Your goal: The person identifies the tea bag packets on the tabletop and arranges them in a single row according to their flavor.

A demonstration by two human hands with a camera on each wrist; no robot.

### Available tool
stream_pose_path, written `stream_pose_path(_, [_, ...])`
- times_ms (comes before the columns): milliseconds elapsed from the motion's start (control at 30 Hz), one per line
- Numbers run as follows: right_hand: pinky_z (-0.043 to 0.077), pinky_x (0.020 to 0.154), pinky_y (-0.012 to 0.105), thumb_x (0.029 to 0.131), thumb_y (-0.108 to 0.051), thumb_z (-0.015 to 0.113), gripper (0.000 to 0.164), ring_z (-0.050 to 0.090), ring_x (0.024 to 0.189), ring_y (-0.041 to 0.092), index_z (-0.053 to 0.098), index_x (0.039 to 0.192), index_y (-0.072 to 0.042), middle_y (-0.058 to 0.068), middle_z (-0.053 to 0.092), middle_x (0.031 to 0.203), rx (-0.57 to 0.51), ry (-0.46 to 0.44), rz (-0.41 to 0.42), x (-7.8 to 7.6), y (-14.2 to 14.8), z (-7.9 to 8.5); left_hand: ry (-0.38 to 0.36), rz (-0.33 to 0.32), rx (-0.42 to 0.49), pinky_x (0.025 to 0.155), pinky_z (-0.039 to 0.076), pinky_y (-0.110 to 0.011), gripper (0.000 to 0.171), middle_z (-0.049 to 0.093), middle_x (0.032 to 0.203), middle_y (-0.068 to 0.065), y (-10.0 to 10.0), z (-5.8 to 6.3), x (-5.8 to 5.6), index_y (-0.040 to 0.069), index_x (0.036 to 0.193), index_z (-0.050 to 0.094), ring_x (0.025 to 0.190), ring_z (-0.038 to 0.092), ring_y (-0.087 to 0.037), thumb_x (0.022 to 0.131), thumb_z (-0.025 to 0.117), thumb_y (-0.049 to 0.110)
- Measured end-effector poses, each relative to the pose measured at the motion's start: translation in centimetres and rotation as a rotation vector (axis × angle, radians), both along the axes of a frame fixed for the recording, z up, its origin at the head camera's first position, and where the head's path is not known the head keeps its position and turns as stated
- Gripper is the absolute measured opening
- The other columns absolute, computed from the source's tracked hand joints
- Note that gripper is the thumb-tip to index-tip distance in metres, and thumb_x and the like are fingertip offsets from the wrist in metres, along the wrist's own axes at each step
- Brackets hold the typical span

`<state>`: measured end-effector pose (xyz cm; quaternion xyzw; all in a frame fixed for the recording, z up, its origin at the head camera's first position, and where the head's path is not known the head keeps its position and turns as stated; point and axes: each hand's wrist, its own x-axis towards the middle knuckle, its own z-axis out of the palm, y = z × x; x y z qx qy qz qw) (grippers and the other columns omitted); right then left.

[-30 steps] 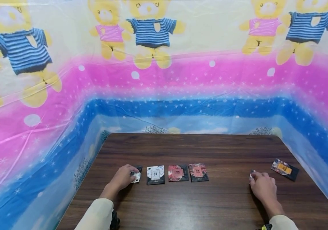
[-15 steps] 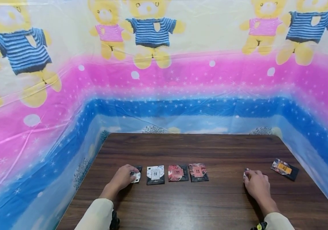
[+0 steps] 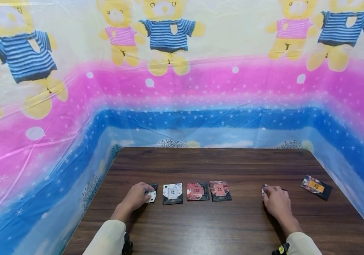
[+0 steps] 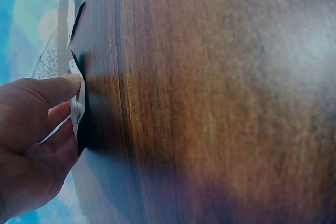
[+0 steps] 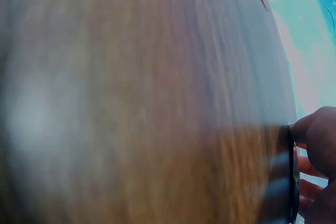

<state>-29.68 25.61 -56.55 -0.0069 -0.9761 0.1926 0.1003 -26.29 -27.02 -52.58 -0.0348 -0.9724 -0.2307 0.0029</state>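
Note:
At the left end of a row of flat sachets, my left hand (image 3: 135,196) holds a white-and-black sachet (image 4: 79,106) lying on the table; its thumb presses on the white face in the left wrist view. My right hand (image 3: 277,201) grips another sachet (image 3: 263,190) low at the tabletop, right of the row, and covers most of it. That sachet shows as a dark thin edge under the fingers in the right wrist view. Between the hands lie a white-and-black sachet (image 3: 172,193) and two red-and-black sachets, one left (image 3: 197,191) and one right (image 3: 220,191).
A sachet with an orange label (image 3: 316,187) lies tilted near the right edge of the dark wooden table (image 3: 214,163). Behind and beside the table hangs a cloth (image 3: 201,88) printed with bears.
My right hand has moved left across the table with its sachet, closer to the row. The left hand and the other sachets have stayed where they were.

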Motion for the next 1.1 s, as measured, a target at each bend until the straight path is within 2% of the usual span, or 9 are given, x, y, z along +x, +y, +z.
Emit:
stream_pose_path(433, [0.044, 0.094, 0.064, 0.092, -0.014, 0.066, 0.024, 0.054, 0.114, 0.054, 0.072, 0.111, -0.001, 0.031, 0.063, 0.125, 0.001, 0.037, 0.054, -0.4, -2.4, 0.0, 0.009, -0.006, 0.001, 0.099, 0.052, -0.053, 0.018, 0.068, 0.118, -0.013, 0.0, 0.1, -0.2, 0.012, 0.105, 0.077, 0.115, 0.064, -0.035, 0.088, 0.076, 0.005])
stream_pose_path(767, [0.046, 0.094, 0.063, 0.092, -0.016, 0.068, 0.023, 0.056, 0.114, 0.052, 0.073, 0.111, -0.004, 0.026, 0.065, 0.125, 0.002, 0.057, 0.091, -0.8, -4.2, -0.1, 0.009, -0.015, 0.005, 0.098, 0.053, -0.052, 0.019, 0.069, 0.115, -0.012, -0.1, 0.0, -0.2, 0.012, 0.105, 0.077, 0.113, 0.065, -0.033, 0.087, 0.077, 0.005])
stream_pose_path(1100, [0.046, 0.095, 0.062, 0.092, -0.016, 0.07, 0.025, 0.056, 0.116, 0.049, 0.073, 0.114, -0.005, 0.024, 0.064, 0.128, 0.002, 0.032, 0.107, -1.1, -6.2, -0.1, 0.004, -0.01, 0.007, 0.099, 0.052, -0.052, 0.019, 0.069, 0.115, -0.012, -0.2, -0.1, -0.4, 0.012, 0.104, 0.077, 0.113, 0.065, -0.033, 0.087, 0.077, 0.005])
